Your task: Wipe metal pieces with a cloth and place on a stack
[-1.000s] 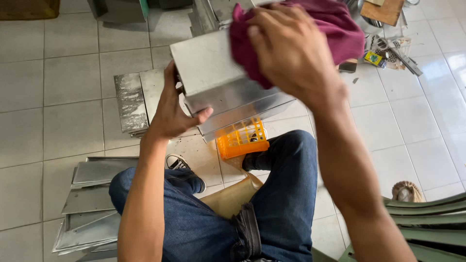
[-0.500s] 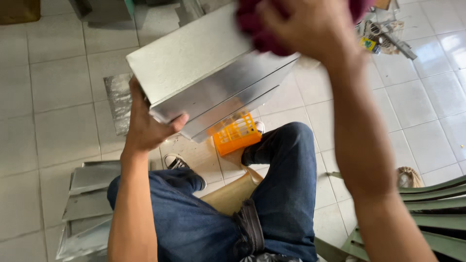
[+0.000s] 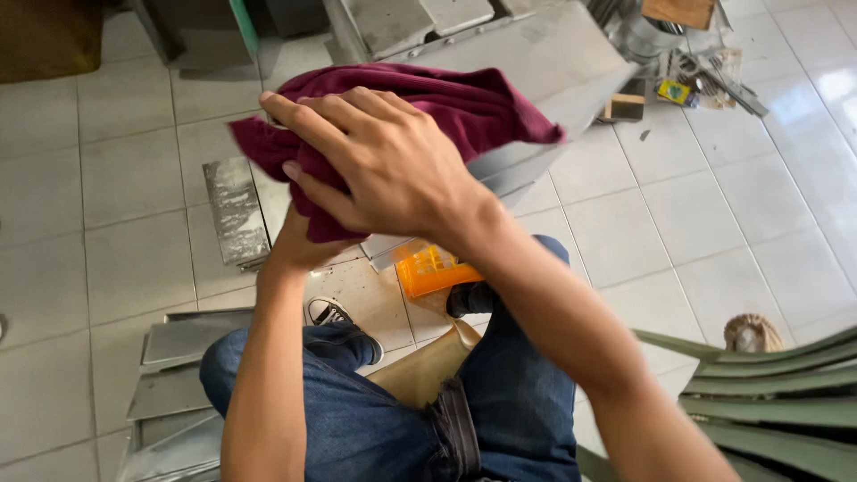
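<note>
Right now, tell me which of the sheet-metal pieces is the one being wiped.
The large folded metal panel held up under the maroon cloth; the others lie flat on the tiled floor.

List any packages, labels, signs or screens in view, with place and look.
Small packet: on the floor tiles at upper right, among metal bits; flat, rectangular, yellow with a dark patch.
Nothing else of that kind shows: no signs, no screens.

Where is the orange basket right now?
In the head view the orange basket sits on the tiled floor just left of centre, below the right hand with the maroon cloth, between the person's knees.
</note>
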